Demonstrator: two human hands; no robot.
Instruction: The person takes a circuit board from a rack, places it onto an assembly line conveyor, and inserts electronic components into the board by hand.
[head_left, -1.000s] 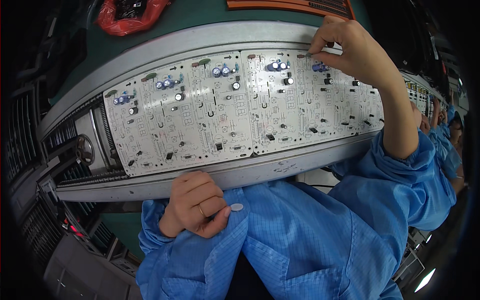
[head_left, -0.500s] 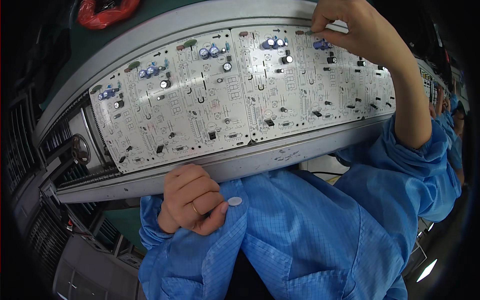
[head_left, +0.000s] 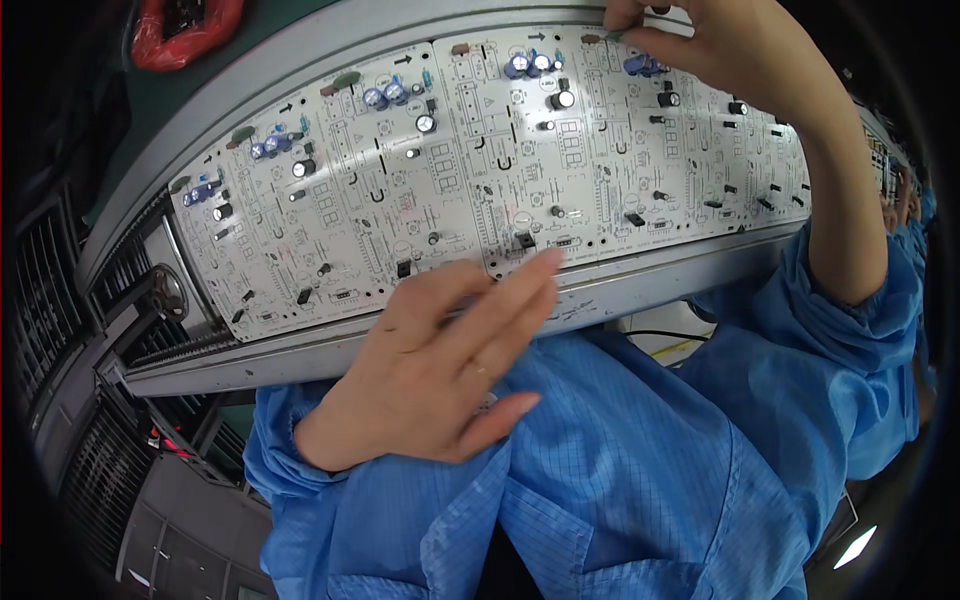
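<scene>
Several white printed circuit boards (head_left: 470, 160) lie side by side in a long row, with blue and black capacitors, dark small parts and wire jumpers standing on them. My right hand (head_left: 700, 45) reaches over the far edge of the row, thumb and finger pinched on a small green component (head_left: 614, 37) beside a brown part (head_left: 592, 39). Most of that green component is hidden by the fingertips. Green disc components (head_left: 347, 79) stand at the far edge of boards on the left. My left hand (head_left: 430, 370) is open above the near rail, fingers stretched toward the boards' near edge, holding nothing.
Metal rails run along the near side (head_left: 250, 368) and far side of the boards. A red ring-shaped wrapped bundle (head_left: 185, 45) sits beyond the far rail. A round metal wheel (head_left: 167, 293) is at the left end. Other people's hands show at far right.
My left hand has opened from a loose fist and moved right and up over the near rail. My right hand stays pinched at the far edge. The view has shifted slightly.
</scene>
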